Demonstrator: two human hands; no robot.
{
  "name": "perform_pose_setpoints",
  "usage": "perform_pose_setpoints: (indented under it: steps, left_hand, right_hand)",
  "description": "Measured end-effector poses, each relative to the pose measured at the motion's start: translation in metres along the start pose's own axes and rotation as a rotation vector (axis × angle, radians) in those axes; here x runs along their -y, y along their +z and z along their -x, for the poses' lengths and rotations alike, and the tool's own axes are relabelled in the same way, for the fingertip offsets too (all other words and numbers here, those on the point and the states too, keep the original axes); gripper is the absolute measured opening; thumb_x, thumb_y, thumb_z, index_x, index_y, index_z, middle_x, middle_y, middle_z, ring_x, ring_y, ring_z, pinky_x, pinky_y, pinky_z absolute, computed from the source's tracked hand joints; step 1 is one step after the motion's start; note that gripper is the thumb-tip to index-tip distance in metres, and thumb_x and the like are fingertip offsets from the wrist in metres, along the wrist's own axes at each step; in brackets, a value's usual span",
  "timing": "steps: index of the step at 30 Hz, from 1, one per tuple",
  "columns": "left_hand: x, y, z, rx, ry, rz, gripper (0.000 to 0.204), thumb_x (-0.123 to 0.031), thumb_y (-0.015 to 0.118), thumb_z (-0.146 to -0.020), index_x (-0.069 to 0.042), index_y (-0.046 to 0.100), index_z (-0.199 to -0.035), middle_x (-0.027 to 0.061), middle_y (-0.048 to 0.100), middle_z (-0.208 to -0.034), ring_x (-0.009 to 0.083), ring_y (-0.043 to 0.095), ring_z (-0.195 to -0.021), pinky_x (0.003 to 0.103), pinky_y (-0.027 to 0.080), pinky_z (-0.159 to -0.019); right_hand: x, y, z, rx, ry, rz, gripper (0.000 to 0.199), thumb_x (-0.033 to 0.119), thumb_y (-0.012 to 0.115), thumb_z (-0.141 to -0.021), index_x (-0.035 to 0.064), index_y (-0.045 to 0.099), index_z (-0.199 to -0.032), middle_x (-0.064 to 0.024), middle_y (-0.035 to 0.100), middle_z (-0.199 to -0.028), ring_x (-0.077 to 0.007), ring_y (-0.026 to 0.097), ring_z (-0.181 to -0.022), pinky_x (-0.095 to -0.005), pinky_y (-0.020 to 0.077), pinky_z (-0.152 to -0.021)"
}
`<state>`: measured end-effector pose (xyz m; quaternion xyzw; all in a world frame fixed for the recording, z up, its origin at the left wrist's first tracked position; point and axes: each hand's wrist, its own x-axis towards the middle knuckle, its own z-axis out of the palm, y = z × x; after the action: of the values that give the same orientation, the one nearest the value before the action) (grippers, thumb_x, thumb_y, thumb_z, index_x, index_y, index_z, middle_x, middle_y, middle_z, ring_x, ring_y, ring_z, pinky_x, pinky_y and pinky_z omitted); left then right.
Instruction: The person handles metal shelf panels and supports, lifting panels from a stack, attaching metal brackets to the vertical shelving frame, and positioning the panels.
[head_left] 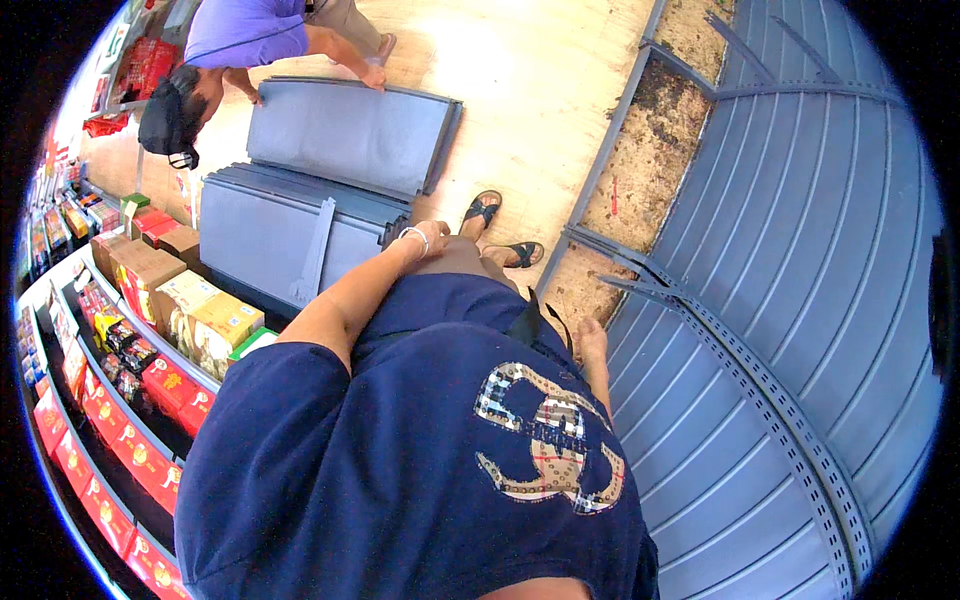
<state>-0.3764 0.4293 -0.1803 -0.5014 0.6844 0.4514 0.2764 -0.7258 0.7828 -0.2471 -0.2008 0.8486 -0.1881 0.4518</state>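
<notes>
My left hand (434, 236), with a white bracelet at its wrist, is by my left thigh, close to the right end of a stack of grey metal shelf panels (290, 235). Nothing shows in it, and its fingers are too small to read. A narrow grey metal strip (318, 250) lies across the stack. My right hand (592, 338) hangs at my right side near the grey shelving frame, its fingers mostly hidden. Beyond the stack, a person in a purple shirt (240, 32) bends over, both hands on a grey shelf panel (350, 135).
Tall grey shelving (790, 250) with slotted uprights and a few brackets lines the right. A grey base frame (605, 150) surrounds dirty, stained floor. At left, cardboard boxes (150, 275) and red packages (130, 450) fill store shelves. Pale floor (520, 90) lies ahead.
</notes>
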Motion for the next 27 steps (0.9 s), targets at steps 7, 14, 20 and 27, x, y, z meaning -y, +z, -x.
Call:
perform_pose_setpoints:
  steps: [7, 14, 20, 27]
  left_hand:
    - [0.051, 0.029, -0.036, -0.03, 0.184, -0.176, 0.033, -0.023, 0.048, -0.079, -0.005, 0.058, -0.105, 0.0207, 0.059, -0.102, 0.0327, 0.056, -0.098, 0.038, 0.043, -0.085]
    - [0.022, -0.007, -0.006, 0.031, -0.066, 0.07, 0.033, -0.022, 0.046, -0.081, -0.005, 0.058, -0.107, 0.0182, 0.056, -0.111, 0.0301, 0.055, -0.101, 0.036, 0.043, -0.088]
    - [0.024, -0.012, -0.003, -0.011, -0.002, 0.005, 0.034, -0.021, 0.049, -0.079, -0.006, 0.057, -0.108, 0.0202, 0.06, -0.099, 0.0327, 0.058, -0.094, 0.038, 0.046, -0.083]
    - [0.016, -0.019, -0.012, 0.046, 0.085, -0.099, 0.038, -0.023, 0.051, -0.079, -0.005, 0.054, -0.112, 0.0204, 0.058, -0.105, 0.0315, 0.057, -0.098, 0.037, 0.044, -0.086]
  right_hand:
    - [0.091, 0.006, 0.021, 0.162, 0.109, -0.059, 0.036, 0.02, 0.054, -0.086, 0.0019, 0.052, -0.117, -0.0074, 0.061, -0.078, -0.0133, 0.054, -0.06, -0.0262, 0.0428, -0.056]
    - [0.103, 0.003, 0.008, 0.089, 0.057, -0.108, 0.039, 0.019, 0.053, -0.086, 0.0032, 0.049, -0.12, -0.0092, 0.06, -0.09, -0.0139, 0.057, -0.068, -0.0258, 0.0444, -0.056]
    - [0.128, -0.01, 0.019, 0.101, 0.163, -0.144, 0.037, 0.02, 0.053, -0.086, 0.0034, 0.049, -0.119, -0.0062, 0.06, -0.093, -0.0131, 0.057, -0.07, -0.0221, 0.0453, -0.059]
    - [0.073, -0.001, 0.02, 0.086, 0.173, -0.199, 0.036, 0.013, 0.052, -0.084, 0.0037, 0.05, -0.119, -0.0091, 0.058, -0.106, -0.0145, 0.059, -0.072, -0.0248, 0.0463, -0.058]
